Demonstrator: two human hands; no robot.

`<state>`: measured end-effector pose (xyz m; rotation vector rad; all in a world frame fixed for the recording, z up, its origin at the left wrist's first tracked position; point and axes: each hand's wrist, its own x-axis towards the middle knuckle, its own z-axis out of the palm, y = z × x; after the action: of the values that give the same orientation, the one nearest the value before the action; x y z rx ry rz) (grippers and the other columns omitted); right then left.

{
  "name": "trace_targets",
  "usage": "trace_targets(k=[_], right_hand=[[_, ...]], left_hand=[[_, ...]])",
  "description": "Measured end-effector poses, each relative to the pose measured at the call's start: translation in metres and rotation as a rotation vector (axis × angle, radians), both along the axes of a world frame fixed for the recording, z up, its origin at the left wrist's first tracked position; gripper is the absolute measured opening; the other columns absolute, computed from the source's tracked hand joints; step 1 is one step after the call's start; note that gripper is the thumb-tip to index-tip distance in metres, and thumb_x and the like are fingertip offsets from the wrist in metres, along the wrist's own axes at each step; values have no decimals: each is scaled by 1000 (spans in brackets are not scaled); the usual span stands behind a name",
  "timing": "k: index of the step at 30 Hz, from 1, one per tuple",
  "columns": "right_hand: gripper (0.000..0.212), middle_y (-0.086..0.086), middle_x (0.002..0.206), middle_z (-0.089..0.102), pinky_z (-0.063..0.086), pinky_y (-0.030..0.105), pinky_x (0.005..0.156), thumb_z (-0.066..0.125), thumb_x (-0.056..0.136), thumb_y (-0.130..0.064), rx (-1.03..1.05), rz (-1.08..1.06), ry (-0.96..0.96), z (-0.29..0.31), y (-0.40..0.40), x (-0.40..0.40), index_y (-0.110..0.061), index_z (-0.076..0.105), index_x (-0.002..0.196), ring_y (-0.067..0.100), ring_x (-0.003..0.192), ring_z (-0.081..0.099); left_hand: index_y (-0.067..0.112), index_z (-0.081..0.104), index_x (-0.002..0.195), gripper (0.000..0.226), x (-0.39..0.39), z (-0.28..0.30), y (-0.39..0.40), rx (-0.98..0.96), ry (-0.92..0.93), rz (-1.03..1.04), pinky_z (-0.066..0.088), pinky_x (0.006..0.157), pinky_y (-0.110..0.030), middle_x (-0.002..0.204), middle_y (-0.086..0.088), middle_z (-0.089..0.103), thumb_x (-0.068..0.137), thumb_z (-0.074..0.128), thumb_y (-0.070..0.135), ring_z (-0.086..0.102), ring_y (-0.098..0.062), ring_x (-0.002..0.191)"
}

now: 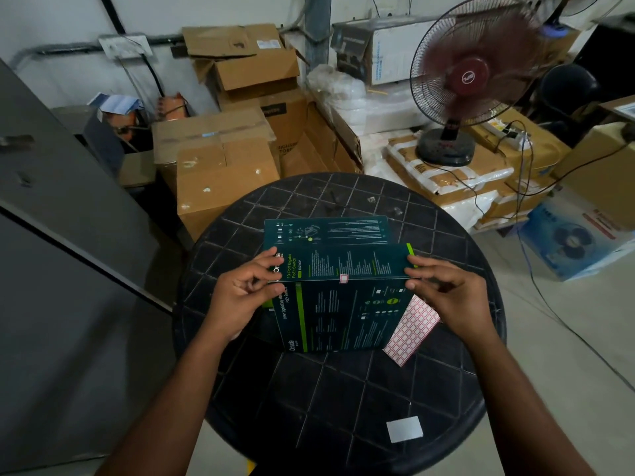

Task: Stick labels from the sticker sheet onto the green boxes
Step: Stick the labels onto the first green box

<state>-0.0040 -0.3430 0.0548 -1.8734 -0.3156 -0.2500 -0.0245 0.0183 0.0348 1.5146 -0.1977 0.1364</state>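
Here, both hands [340, 297] clamped on the green box [343, 304], hiding part of the sticker sheet [412, 329].

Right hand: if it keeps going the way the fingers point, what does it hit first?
The right hand points left, fingertips already on the held green box at its right edge. Pushing on, it meets that box first.

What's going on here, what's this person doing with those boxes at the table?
A person is labelling green boxes at a round black table. The left hand and the right hand grip the two ends of the near green box, and a small red-bordered label already sits on its top edge. A second green box lies just behind it. The sticker sheet lies on the table, partly tucked under the held box at the right.
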Motion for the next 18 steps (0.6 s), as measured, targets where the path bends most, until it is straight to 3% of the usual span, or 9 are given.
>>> trace_targets(k=[2, 5, 8, 10, 12, 14, 18], right_hand=[[19, -2, 114, 75, 61, 37, 89, 83, 73, -15, 46, -34, 12, -1, -2, -2, -21, 81, 91, 16, 108, 72], [15, 2, 108, 76, 61, 37, 89, 82, 72, -4, 88, -79, -3, -5, 5, -5, -11, 80, 85, 17, 105, 73], [19, 5, 111, 74, 60, 33, 89, 81, 77, 1, 21, -92, -55, -4, 8, -7, -14, 77, 89, 17, 104, 72], [18, -5, 115, 72, 55, 25, 89, 81, 81, -8, -212, -148, -167, -1, 10, -8, -22, 77, 92, 16, 106, 67], [13, -14, 115, 70, 48, 31, 89, 79, 83, -25, -430, -164, -276, 4, 21, -11, -25, 78, 96, 13, 109, 56], [13, -19, 113, 70, 43, 39, 90, 76, 84, -33, -460, -118, -299, 7, 43, -14, -27, 79, 96, 12, 110, 52], [14, -23, 108, 71, 33, 43, 90, 69, 88, -40, -494, -152, -385, 6, 71, -16, -33, 78, 95, 11, 106, 56]], left_hand=[[3, 71, 87, 22, 1, -4, -1, 20, -13, 29, 48, 106, -30, 123, -3, 71, 77, 82, 19, 49, -20, 139], [2, 68, 90, 14, -2, -4, -4, 42, -26, 41, 48, 105, -27, 120, 1, 73, 77, 71, -2, 50, -19, 138], [2, 69, 89, 12, -3, 1, -4, 124, -61, 33, 48, 107, -34, 119, 1, 73, 80, 70, -6, 51, -18, 137], [7, 72, 87, 5, -2, 8, -4, 303, -112, 76, 46, 109, -42, 119, 2, 73, 83, 76, 7, 53, -16, 134], [21, 76, 91, 13, -4, 17, -8, 573, -195, 169, 40, 108, -43, 118, 14, 72, 84, 78, 31, 55, -9, 129], [33, 77, 98, 19, -8, 26, -21, 833, -329, 240, 37, 103, -42, 114, 25, 69, 83, 70, 44, 57, -4, 122], [26, 78, 98, 13, -8, 29, -64, 928, -491, 183, 45, 92, -34, 104, 16, 74, 86, 73, 30, 62, -6, 101]])
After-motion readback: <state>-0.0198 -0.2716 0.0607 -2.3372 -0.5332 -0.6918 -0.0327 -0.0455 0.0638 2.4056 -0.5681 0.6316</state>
